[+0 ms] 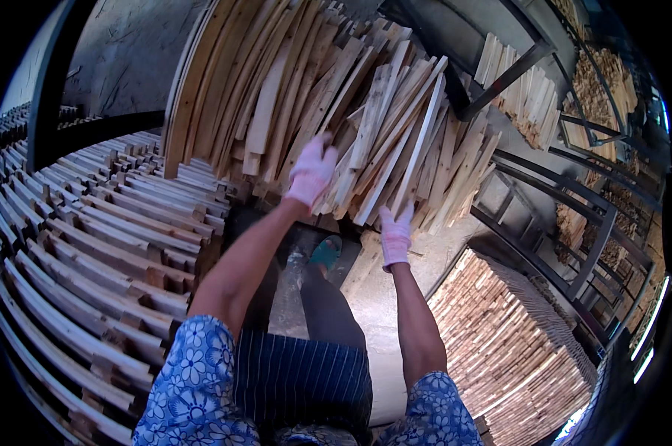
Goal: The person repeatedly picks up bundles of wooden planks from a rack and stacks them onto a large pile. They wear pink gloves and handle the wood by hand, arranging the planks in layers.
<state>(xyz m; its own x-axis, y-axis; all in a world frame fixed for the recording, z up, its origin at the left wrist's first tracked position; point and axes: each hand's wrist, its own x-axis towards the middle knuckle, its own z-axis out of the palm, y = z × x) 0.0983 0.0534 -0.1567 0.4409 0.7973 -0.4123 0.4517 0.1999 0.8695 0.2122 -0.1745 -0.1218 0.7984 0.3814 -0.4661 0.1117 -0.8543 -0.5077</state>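
A heap of loose wooden strips [358,141] lies in front of me, their near ends pointing my way. My left hand [313,172], in a pale pink work glove, is over the heap's near ends, fingers apart and slightly blurred, with nothing visible in it. My right hand [397,232], gloved alike, is at the near end of a long pale wooden strip [423,141] that lies on top of the heap at a slant. Thumb and fingers sit on either side of that strip's end.
At left rises a layered stack of spaced wooden slats [105,260]. A tight block of strips [510,349] stands at lower right. Dark metal frames [551,186] run along the right side, with further wood piles [525,89] behind. My sandalled foot [326,252] is below the heap.
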